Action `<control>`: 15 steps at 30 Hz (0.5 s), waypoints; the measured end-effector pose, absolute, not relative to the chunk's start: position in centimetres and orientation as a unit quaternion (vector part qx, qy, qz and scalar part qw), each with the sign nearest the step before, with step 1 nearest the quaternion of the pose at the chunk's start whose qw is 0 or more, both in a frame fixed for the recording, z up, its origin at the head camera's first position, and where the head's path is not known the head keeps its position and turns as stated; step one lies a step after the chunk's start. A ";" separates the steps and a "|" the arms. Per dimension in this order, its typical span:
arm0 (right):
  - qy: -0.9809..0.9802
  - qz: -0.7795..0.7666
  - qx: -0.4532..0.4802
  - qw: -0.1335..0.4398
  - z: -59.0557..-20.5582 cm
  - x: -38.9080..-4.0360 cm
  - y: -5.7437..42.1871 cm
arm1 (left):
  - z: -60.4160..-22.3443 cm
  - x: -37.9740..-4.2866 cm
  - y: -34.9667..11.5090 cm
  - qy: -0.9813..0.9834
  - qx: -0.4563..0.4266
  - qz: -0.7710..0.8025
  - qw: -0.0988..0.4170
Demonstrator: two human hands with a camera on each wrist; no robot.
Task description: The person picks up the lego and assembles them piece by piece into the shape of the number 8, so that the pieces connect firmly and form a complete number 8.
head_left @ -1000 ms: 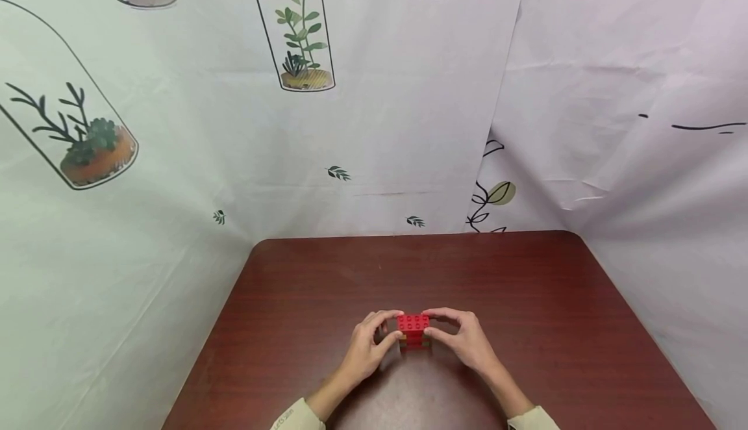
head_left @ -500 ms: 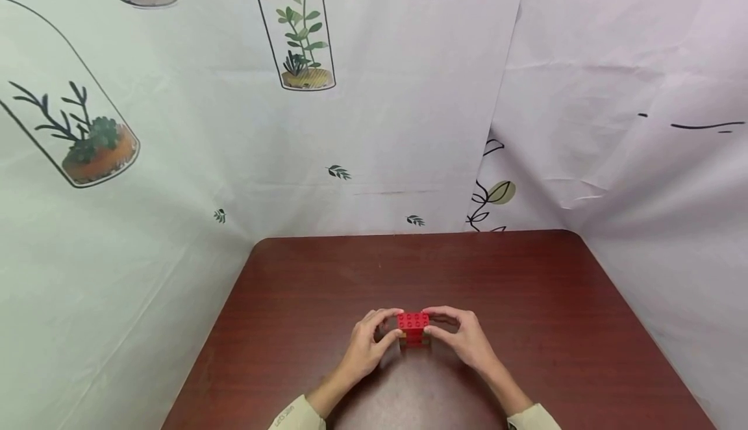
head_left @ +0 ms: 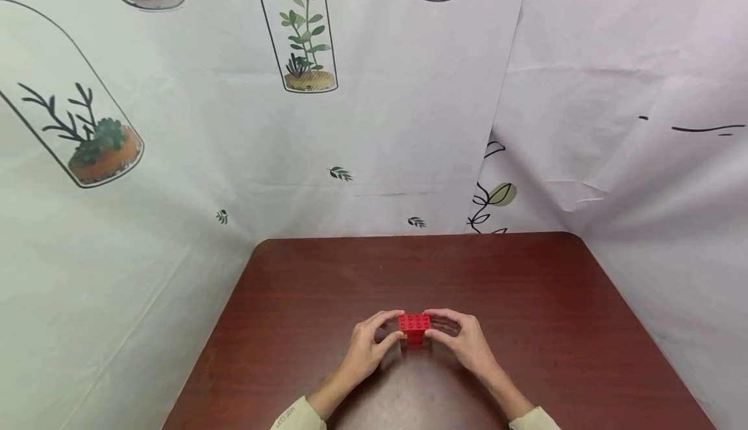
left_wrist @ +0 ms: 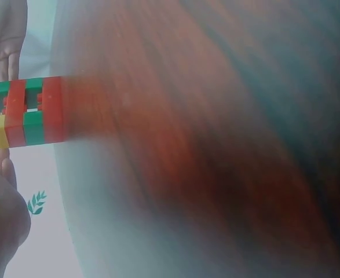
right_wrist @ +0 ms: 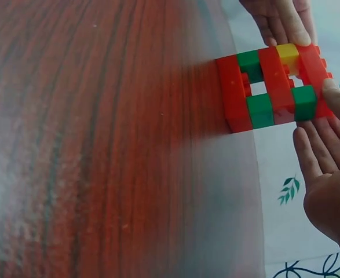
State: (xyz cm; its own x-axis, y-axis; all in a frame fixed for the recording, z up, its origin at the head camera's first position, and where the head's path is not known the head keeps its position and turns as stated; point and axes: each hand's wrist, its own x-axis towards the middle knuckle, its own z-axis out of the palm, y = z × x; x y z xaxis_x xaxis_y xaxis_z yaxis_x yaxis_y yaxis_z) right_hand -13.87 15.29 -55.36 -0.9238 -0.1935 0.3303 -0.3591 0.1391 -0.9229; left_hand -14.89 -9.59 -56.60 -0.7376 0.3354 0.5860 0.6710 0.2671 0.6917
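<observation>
A small tower of toy building bricks stands upright on the table, topped by a red brick (head_left: 414,321) with studs. In the right wrist view its layers show: a red bottom brick (right_wrist: 233,95), two green bricks (right_wrist: 259,110) with a gap between them, a red middle brick (right_wrist: 277,87), then a yellow brick (right_wrist: 288,57) and a green one under the red top. My left hand (head_left: 367,347) holds the top brick's left end, thumb at the front and fingers behind. Likewise, my right hand (head_left: 470,342) pinches the right end.
The dark reddish-brown table (head_left: 327,274) extends around the tower. White cloth (head_left: 374,131) printed with plants hangs behind the table and along both sides.
</observation>
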 end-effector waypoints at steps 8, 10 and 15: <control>-0.766 0.614 0.179 0.072 -55.4 -13.9 15.4 | -57.1 -15.2 -9.9 -0.783 -0.322 -0.507 0.164; -0.769 0.609 0.181 0.074 -55.4 -14.0 15.4 | -57.1 -15.3 -9.9 -0.782 -0.323 -0.507 0.165; -0.775 0.598 0.190 0.072 -55.6 -14.1 15.5 | -57.0 -15.5 -9.9 -0.776 -0.330 -0.514 0.156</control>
State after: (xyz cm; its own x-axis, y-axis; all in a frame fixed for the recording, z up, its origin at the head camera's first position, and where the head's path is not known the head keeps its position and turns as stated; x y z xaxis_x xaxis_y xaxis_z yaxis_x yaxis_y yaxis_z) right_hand -14.14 15.47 -55.56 -0.9177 -0.2082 0.3385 -0.3803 0.2130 -0.9000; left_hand -15.49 -9.94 -57.05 -0.7337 0.3517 0.5814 0.6726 0.2545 0.6948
